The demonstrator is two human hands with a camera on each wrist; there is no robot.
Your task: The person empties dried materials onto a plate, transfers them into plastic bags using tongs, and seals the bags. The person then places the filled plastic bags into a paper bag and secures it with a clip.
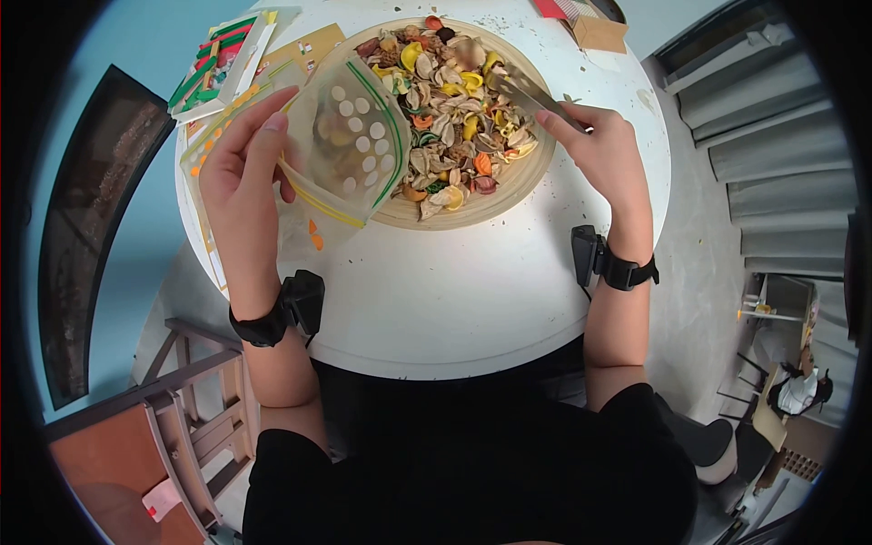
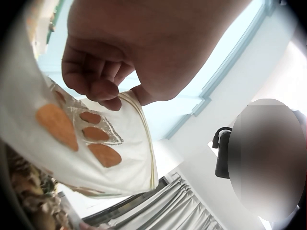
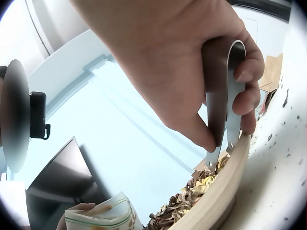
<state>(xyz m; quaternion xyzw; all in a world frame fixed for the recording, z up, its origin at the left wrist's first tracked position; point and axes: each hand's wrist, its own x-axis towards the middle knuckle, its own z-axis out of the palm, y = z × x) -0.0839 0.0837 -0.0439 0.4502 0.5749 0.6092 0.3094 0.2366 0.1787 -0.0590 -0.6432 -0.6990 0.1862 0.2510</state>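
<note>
My left hand [image 1: 240, 186] pinches the edge of a translucent zip bag [image 1: 313, 173] with white dots and a green and yellow seal strip. The bag is tilted, its mouth facing the plate and overlapping the plate's left side in the head view. Through its film some brownish contents show. My right hand [image 1: 610, 159] grips metal tongs [image 3: 218, 91] between thumb and fingers. The tong tips reach into dried flower potpourri [image 1: 463, 136] of petals and pods, heaped on a round wooden plate [image 1: 538, 177], at the plate's right side.
The plate stands on a round white table [image 1: 436, 300]. At the back left sits a white box [image 1: 222, 68] of red and green pieces. Another dotted bag [image 1: 202, 154] lies under it. Orange scraps [image 1: 315, 234] lie near the bag; a brown paper bag [image 1: 599, 34] is at the back right.
</note>
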